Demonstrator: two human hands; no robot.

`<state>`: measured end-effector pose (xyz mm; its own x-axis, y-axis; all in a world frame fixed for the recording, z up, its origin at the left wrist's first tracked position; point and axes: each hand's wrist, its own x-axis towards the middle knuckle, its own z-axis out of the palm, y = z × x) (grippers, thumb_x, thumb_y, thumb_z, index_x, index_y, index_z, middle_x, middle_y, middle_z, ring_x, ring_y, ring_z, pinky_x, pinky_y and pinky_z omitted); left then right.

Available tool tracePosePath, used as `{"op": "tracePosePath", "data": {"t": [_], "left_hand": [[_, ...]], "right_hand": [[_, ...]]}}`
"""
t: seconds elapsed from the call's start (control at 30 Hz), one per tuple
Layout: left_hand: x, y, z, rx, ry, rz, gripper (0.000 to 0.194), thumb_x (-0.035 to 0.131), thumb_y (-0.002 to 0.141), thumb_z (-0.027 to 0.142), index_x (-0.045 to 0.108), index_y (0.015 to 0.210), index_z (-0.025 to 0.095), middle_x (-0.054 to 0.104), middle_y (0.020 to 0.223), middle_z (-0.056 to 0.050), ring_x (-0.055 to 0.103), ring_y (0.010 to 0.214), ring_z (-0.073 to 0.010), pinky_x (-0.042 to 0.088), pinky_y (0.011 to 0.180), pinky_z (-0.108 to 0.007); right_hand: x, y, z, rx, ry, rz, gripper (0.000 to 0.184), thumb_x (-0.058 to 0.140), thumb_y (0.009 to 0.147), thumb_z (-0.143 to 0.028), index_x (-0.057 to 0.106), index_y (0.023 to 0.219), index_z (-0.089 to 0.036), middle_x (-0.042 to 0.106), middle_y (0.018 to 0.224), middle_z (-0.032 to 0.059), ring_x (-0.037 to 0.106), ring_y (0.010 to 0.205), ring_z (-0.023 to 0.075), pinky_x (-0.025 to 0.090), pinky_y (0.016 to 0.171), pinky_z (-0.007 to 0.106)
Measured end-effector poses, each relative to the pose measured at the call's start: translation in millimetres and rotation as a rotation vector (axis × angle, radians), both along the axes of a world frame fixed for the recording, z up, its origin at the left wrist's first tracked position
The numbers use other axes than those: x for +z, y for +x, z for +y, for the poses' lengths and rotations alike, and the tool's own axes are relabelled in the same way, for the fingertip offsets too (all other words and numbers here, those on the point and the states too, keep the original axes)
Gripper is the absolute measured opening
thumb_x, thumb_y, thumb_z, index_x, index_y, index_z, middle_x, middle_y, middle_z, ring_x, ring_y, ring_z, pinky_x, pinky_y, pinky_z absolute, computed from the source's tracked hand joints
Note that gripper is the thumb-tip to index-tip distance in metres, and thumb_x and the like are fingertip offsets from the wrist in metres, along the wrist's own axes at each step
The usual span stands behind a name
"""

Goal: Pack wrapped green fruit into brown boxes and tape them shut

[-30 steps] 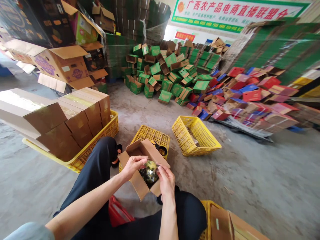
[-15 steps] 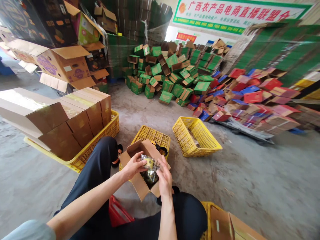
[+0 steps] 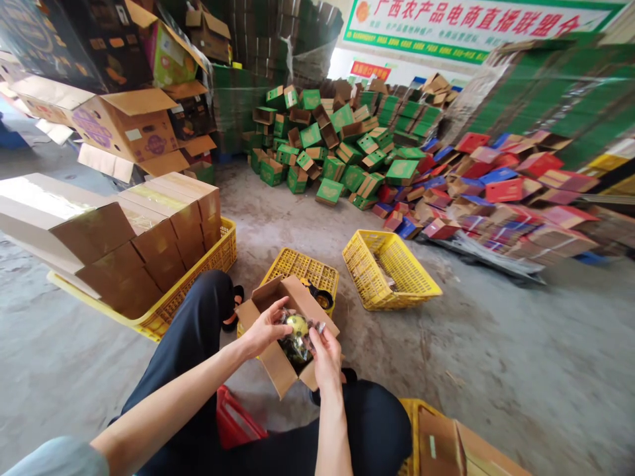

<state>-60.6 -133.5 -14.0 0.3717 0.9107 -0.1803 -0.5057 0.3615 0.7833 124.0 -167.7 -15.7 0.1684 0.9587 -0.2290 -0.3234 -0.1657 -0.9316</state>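
A yellow-green fruit in a clear plastic bag (image 3: 299, 326) is held between my two hands, above an open cardboard box (image 3: 278, 372). My left hand (image 3: 265, 330) grips the bagged fruit from the left, its thumb against the wrap. On the other side, my right hand (image 3: 325, 357) pinches the plastic between thumb and fingers. More dark, shiny wrapped items show inside the box beneath, but what they are is unclear. The box rests on an upturned yellow crate (image 3: 302, 266) between my legs, its flaps spread outward. A black and yellow tape dispenser (image 3: 321, 295) sits just behind the box.
Taped cartons (image 3: 163, 211) fill a yellow basket (image 3: 225, 248) on the left. Ahead to the right stands another yellow basket (image 3: 411, 291). Something red (image 3: 235, 423) lies on the floor by my legs. Another crate with cardboard (image 3: 446, 443) is at lower right. Piled green boxes (image 3: 330, 192) lie farther back.
My right fingers have closed into a pinch on the plastic, and my left fingers have shifted over the fruit. The fruit shows more plainly; the box has stayed put.
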Motion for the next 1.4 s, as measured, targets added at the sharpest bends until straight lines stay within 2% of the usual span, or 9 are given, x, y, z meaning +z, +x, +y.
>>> {"op": "tracePosePath", "data": {"t": [0.17, 0.3, 0.53, 0.6, 0.77, 0.93, 1.13, 1.4], "left_hand": [[-4.3, -0.7, -2.2, 0.013, -0.018, 0.073, 0.103, 0.097, 0.063, 0.027, 0.048, 0.154, 0.023, 0.067, 0.118, -0.011, 0.066, 0.104, -0.0226, 0.051, 0.092, -0.034], [-2.2, 1.8, -5.4, 0.014, -0.045, 0.040, 0.100, 0.099, 0.060, 0.031, 0.053, 0.148, 0.022, 0.067, 0.120, -0.011, 0.066, 0.101, -0.0214, 0.052, 0.089, -0.032], [3.6, 1.6, -4.2, -0.095, -0.028, 0.072, 0.066, 0.097, 0.064, 0.038, 0.069, 0.120, 0.016, 0.070, 0.113, -0.010, 0.067, 0.094, -0.0192, 0.055, 0.083, -0.030], [4.9, 1.0, -3.9, -0.102, -0.016, 0.107, 0.061, 0.097, 0.065, 0.040, 0.071, 0.115, 0.016, 0.071, 0.112, -0.010, 0.067, 0.094, -0.0195, 0.055, 0.083, -0.030], [11.0, 1.7, -4.4, -0.056, -0.002, 0.142, 0.066, 0.096, 0.063, 0.045, 0.071, 0.118, 0.017, 0.072, 0.113, -0.010, 0.068, 0.091, -0.0192, 0.054, 0.079, -0.029], [18.6, 3.4, -4.1, 0.014, 0.009, 0.202, 0.055, 0.091, 0.067, 0.053, 0.076, 0.101, 0.012, 0.073, 0.088, -0.007, 0.061, 0.071, -0.0131, 0.047, 0.067, -0.023], [18.5, 6.7, -4.7, 0.094, -0.032, 0.237, 0.052, 0.088, 0.067, 0.061, 0.076, 0.081, 0.012, 0.065, 0.069, -0.002, 0.052, 0.060, -0.0100, 0.041, 0.060, -0.023], [19.1, 11.9, -6.6, 0.107, -0.086, 0.187, 0.056, 0.087, 0.064, 0.066, 0.075, 0.080, 0.014, 0.069, 0.072, -0.003, 0.056, 0.060, -0.0113, 0.042, 0.060, -0.023]], "right_hand": [[-2.6, 3.1, -1.1, -0.013, 0.032, -0.018, 0.040, 0.087, 0.074, -0.048, 0.079, 0.104, -0.024, 0.081, 0.108, 0.0058, 0.076, 0.096, 0.0273, 0.060, 0.087, 0.038], [-3.1, 3.0, -1.6, -0.011, 0.053, -0.020, 0.037, 0.085, 0.076, -0.047, 0.078, 0.104, -0.024, 0.080, 0.110, 0.0062, 0.075, 0.095, 0.0263, 0.060, 0.086, 0.037], [3.3, 1.7, -4.2, -0.011, 0.061, 0.031, 0.028, 0.087, 0.074, -0.044, 0.076, 0.092, -0.024, 0.079, 0.097, 0.0033, 0.073, 0.086, 0.0213, 0.058, 0.077, 0.030], [4.8, 1.3, -4.8, -0.008, 0.057, 0.042, 0.026, 0.087, 0.074, -0.042, 0.076, 0.090, -0.024, 0.078, 0.095, 0.0029, 0.072, 0.085, 0.0207, 0.058, 0.076, 0.029], [5.4, 0.7, -5.4, 0.026, 0.074, 0.011, 0.026, 0.086, 0.074, -0.043, 0.075, 0.088, -0.024, 0.077, 0.092, 0.0024, 0.071, 0.082, 0.0220, 0.057, 0.073, 0.030], [0.0, 2.7, -5.2, 0.069, 0.088, -0.030, 0.028, 0.084, 0.078, -0.047, 0.075, 0.092, -0.024, 0.079, 0.098, 0.0036, 0.072, 0.083, 0.0226, 0.057, 0.076, 0.032], [-7.6, 7.0, -2.4, -0.008, 0.112, -0.115, 0.029, 0.084, 0.077, -0.049, 0.076, 0.087, -0.023, 0.078, 0.090, 0.0031, 0.070, 0.081, 0.0202, 0.053, 0.073, 0.029], [3.2, 0.3, -4.3, -0.066, 0.076, -0.014, 0.030, 0.086, 0.074, -0.050, 0.074, 0.080, -0.023, 0.075, 0.081, 0.0003, 0.066, 0.074, 0.0184, 0.052, 0.069, 0.028]]}}
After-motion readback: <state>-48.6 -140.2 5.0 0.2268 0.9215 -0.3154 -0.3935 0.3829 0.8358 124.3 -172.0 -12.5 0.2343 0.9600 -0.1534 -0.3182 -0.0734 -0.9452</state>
